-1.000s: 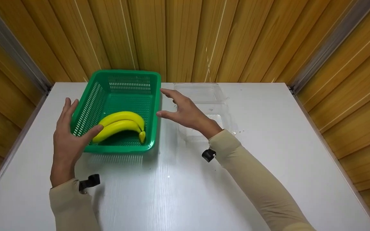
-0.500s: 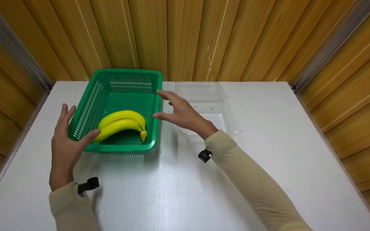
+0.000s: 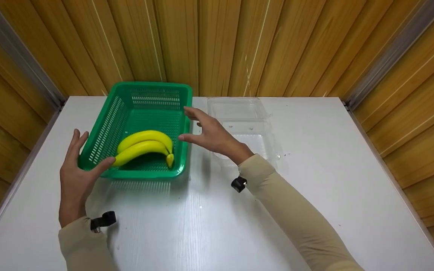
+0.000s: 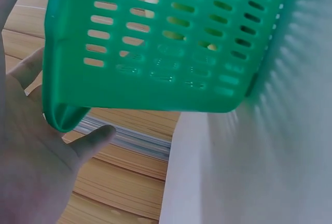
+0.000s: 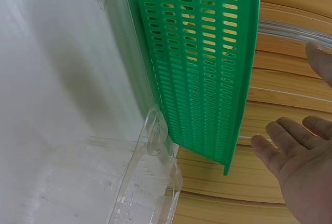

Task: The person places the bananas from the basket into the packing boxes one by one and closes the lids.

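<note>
Wood-toned panels form the walls (image 3: 220, 45) at the back and sides, with grey metal strips running down the two corners. In front of them spreads a white bench (image 3: 217, 241), its surface faintly grained and glossy. A person's two forearms come in from the bottom edge, in a beige left sleeve (image 3: 85, 248) and right sleeve (image 3: 296, 207).

At the back left of the bench sits a green plastic basket (image 3: 141, 174), rectangular, with slotted walls. Just to its right lies a clear plastic container (image 3: 254, 143), unfolded into two hinged halves.

Both hands are released, fingers extended and thumbs spread away from them. The left hand (image 3: 74, 173) is at the basket's near left corner, fingers outside the wall and the thumb toward the interior; whether it touches the rim is hard to tell. The right hand (image 3: 215, 133) is by the basket's right side, fingertips pointing left; the right wrist view shows a gap between them and the rim.

Inside the basket, in its near half, rest two yellow bananas (image 3: 145, 145), joined at a stem that points toward the near right corner. Smallest are the black wrist cameras, left (image 3: 104, 220) and right (image 3: 239, 184).
</note>
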Tool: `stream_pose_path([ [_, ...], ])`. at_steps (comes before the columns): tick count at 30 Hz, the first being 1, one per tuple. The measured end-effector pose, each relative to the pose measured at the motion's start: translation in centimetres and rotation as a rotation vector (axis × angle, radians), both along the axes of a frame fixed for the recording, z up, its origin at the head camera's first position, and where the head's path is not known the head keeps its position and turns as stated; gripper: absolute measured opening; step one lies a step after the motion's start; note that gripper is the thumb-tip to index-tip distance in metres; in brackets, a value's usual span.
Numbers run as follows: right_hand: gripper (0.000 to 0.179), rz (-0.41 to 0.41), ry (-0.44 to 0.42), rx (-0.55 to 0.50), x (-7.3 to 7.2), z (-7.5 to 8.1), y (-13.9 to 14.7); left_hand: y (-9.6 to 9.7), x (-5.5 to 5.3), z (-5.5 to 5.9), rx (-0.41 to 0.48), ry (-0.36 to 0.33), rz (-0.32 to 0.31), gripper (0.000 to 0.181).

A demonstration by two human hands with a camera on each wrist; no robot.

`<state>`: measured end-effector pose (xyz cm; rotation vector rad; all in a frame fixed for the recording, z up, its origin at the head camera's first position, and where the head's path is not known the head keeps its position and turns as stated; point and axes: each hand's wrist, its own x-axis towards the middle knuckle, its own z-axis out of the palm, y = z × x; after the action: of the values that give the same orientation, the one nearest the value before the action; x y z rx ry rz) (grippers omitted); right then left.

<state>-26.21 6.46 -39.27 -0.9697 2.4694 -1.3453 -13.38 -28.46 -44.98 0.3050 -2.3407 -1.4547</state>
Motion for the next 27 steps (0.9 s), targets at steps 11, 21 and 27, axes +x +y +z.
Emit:
stream_pose_path([
  [11,0.089,-0.013,-0.005,0.016,-0.1,0.0,-0.2,-0.4,-0.1,-0.8,0.039,-0.035,0.009,0.086],
  [21,0.089,-0.009,-0.007,0.009,-0.1,-0.3,-0.1,-0.3,-0.1,-1.3,0.088,-0.05,0.027,0.085],
  [27,0.09,-0.011,-0.032,0.021,0.0,-0.4,-0.3,-0.1,-0.3,-1.7,0.073,-0.001,0.015,0.083],
])
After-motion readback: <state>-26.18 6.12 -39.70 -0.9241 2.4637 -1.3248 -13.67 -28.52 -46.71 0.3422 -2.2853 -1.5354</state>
